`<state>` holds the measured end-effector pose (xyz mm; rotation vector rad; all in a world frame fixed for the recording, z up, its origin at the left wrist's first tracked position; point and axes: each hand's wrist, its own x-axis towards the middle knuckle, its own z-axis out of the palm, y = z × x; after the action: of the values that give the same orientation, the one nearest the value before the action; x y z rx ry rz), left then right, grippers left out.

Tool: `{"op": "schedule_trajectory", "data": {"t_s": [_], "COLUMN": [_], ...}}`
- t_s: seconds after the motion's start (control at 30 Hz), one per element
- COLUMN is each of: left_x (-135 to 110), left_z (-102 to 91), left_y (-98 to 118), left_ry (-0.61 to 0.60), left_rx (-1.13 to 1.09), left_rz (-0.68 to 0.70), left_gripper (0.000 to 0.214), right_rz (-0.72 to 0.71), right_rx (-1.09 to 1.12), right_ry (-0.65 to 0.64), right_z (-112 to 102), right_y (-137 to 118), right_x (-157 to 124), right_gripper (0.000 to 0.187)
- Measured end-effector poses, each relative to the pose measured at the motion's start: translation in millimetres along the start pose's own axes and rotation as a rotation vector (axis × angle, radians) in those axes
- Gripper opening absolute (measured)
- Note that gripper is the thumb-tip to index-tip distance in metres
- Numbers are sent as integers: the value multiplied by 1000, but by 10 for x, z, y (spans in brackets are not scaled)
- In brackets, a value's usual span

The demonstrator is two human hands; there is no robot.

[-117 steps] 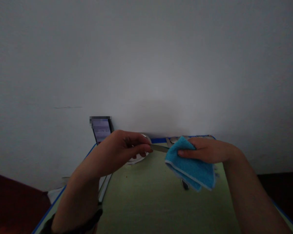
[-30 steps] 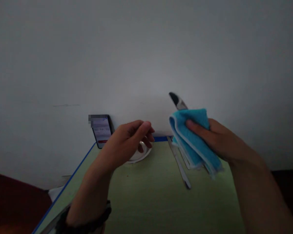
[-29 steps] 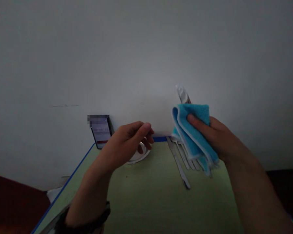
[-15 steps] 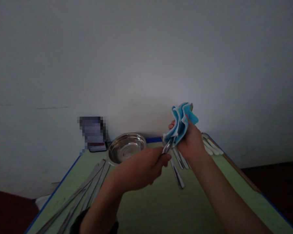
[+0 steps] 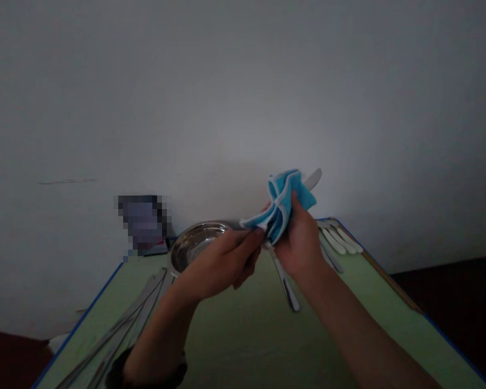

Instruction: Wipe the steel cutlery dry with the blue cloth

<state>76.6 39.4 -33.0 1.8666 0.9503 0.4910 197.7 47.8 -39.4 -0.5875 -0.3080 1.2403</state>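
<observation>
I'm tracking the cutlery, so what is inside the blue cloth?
The blue cloth held in the right hand is folded around a knife; only its blade end clearly shows. Cloth and left hand hide the rest.

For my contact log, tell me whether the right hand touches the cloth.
Touching. The head view shows the right hand holding the cloth, its thumb against the folds.

Blue cloth [image 5: 282,201], seemingly around a knife [image 5: 314,179]
</observation>
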Motion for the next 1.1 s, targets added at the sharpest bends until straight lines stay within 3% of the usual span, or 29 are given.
{"op": "schedule_trajectory", "data": {"t_s": [0.13, 0.23, 0.37, 0.53, 0.7, 0.87, 1.1], "left_x": [-99, -190, -250, -219, -166, -91, -47], "left_z": [-73, -188, -321, -339, -282, -182, -119], "left_y": [31, 34, -2, 8, 28, 1, -17], "left_ry": [-140, -253, -294, -261, -246, -99, 59], "left_rx": [160, 63, -26, 160, 151, 211, 351], "left_rz": [-1, -28, 75, 43, 69, 99, 85], "left_gripper": [41, 29, 27, 33, 29, 30, 43], "right_rz": [17, 32, 9, 5, 24, 72, 104], "right_rx": [68, 123, 173, 221, 197, 149, 111], "right_ry": [17, -1, -73, -141, -138, -151, -35], "right_z": [-63, -72, -70, -63, -41, -23, 15], "right_y": [-27, -90, -166, -175, -138, -39, 18], "right_x": [112, 166, 188, 166, 105, 27, 0], "right_gripper": [30, 34, 33, 32, 33, 30, 37]}}
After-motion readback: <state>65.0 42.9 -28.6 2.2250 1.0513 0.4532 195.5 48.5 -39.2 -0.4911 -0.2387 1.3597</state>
